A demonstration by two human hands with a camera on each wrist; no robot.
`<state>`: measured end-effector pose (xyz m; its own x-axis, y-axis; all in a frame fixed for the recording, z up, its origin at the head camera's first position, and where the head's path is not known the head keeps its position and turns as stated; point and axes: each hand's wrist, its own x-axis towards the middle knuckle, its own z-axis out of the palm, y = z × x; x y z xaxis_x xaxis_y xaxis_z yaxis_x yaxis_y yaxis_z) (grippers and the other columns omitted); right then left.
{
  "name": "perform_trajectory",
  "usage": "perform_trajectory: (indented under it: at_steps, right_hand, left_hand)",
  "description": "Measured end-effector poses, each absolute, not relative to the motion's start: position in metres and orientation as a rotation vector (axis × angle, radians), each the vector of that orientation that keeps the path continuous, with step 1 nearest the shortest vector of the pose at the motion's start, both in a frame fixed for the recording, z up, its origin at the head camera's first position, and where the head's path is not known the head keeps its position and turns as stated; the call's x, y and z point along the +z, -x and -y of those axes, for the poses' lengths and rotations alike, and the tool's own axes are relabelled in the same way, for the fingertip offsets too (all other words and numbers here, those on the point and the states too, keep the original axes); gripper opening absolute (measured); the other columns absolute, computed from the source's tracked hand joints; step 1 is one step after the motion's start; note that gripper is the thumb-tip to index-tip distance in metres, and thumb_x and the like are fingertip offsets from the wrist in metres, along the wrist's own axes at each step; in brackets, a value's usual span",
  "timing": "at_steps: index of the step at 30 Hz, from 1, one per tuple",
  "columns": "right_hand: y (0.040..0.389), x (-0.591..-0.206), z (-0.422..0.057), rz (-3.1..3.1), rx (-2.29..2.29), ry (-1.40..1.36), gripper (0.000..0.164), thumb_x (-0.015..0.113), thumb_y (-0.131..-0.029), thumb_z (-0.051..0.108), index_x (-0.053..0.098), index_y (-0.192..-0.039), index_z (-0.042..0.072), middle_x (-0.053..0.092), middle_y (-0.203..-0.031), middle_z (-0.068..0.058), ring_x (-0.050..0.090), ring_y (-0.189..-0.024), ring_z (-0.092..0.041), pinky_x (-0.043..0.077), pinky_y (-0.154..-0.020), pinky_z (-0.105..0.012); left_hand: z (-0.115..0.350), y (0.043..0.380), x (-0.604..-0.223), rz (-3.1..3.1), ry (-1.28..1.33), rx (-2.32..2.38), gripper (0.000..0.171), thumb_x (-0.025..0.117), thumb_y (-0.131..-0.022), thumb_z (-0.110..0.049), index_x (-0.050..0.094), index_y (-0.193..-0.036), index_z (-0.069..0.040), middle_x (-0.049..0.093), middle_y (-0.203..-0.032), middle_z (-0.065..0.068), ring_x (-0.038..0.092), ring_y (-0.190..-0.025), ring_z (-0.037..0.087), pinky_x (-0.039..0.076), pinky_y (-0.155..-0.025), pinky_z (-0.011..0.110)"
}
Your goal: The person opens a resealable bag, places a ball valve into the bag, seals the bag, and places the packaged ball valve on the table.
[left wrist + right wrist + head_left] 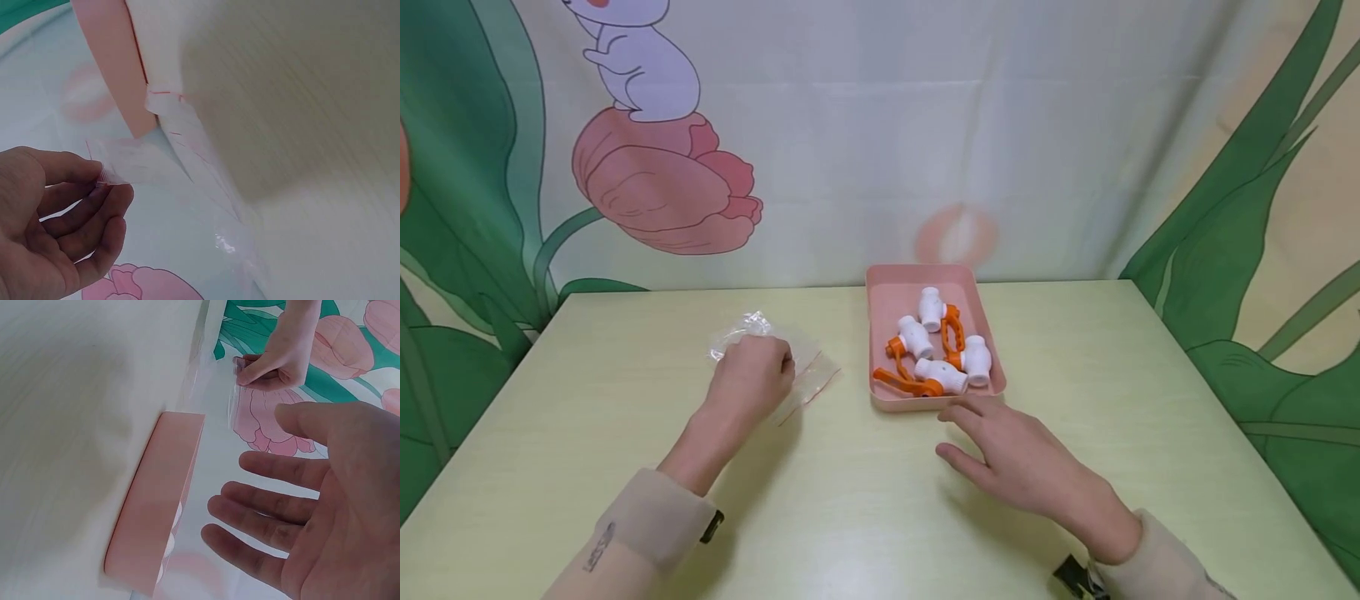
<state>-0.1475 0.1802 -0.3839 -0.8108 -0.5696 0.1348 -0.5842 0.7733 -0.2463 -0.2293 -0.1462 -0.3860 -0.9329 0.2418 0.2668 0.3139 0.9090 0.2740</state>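
My left hand (751, 371) pinches a clear plastic zip bag (122, 164) between thumb and fingertips, above the left part of the table. More clear bags (805, 383) with red seal lines lie on the table beneath it. The right hand (1018, 454) hovers at the near right corner of a pink tray (880, 403), its fingers spread and nothing in them. Inside the tray are several white plastic valves (977, 360) with orange handles (904, 383). In the right wrist view the right hand (331, 500) shows its palm side, apart from the tray wall (153, 494).
The pale wooden table (850, 517) ends at a curtain (850, 167) printed with flowers and a rabbit, hanging right behind its far edge. The tray stands close to that edge, right of the bags.
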Motion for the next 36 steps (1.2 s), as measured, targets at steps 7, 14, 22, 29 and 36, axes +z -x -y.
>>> perform_trajectory:
  at_steps: [7,14,22,29,36]
  right_hand:
    - [0.149,-0.382,-0.176,2.857,0.460,-0.963,0.034,0.072,-0.098,0.034,0.070,-0.123,0.011,0.066,-0.120,0.000,0.062,-0.112,-0.019,0.057,-0.083,-0.040]
    - [0.149,-0.381,-0.171,2.800,0.570,-1.013,0.024,0.071,-0.098,0.030,0.071,-0.115,0.013,0.068,-0.114,0.003,0.064,-0.105,-0.015,0.056,-0.083,-0.038]
    - [0.150,-0.380,-0.162,2.707,0.711,-1.054,0.012,0.070,-0.099,0.024,0.071,-0.108,0.015,0.068,-0.100,0.006,0.064,-0.091,-0.011,0.055,-0.077,-0.034]
    - [0.154,-0.381,-0.152,2.683,0.890,-1.074,0.014,0.069,-0.100,0.022,0.071,-0.112,0.014,0.070,-0.104,0.009,0.065,-0.089,-0.008,0.055,-0.080,-0.029]
    - [0.160,-0.379,-0.146,2.703,1.069,-1.066,0.019,0.065,-0.102,0.021,0.069,-0.117,0.010,0.071,-0.104,0.007,0.066,-0.088,-0.004,0.056,-0.074,-0.030]
  left_hand:
    - [0.134,0.217,-0.378,2.765,0.458,-0.519,0.033,0.058,-0.086,0.005,0.053,-0.058,-0.012,0.042,-0.056,-0.002,0.038,-0.055,0.016,0.037,-0.050,0.032]
    - [0.121,0.205,-0.371,2.718,0.471,-0.557,0.023,0.062,-0.087,0.004,0.065,-0.067,-0.009,0.052,-0.060,-0.002,0.044,-0.055,0.016,0.043,-0.051,0.033]
    - [0.105,0.187,-0.362,2.631,0.527,-0.552,0.017,0.069,-0.085,0.004,0.069,-0.070,-0.005,0.055,-0.060,0.000,0.048,-0.054,0.016,0.047,-0.052,0.031]
    - [0.092,0.173,-0.357,2.597,0.585,-0.659,0.011,0.073,-0.085,0.004,0.072,-0.076,-0.002,0.060,-0.065,0.001,0.051,-0.056,0.014,0.048,-0.054,0.028]
    - [0.085,0.164,-0.355,2.565,0.618,-0.724,0.008,0.075,-0.085,0.003,0.074,-0.079,-0.003,0.064,-0.068,0.001,0.054,-0.057,0.011,0.049,-0.056,0.025]
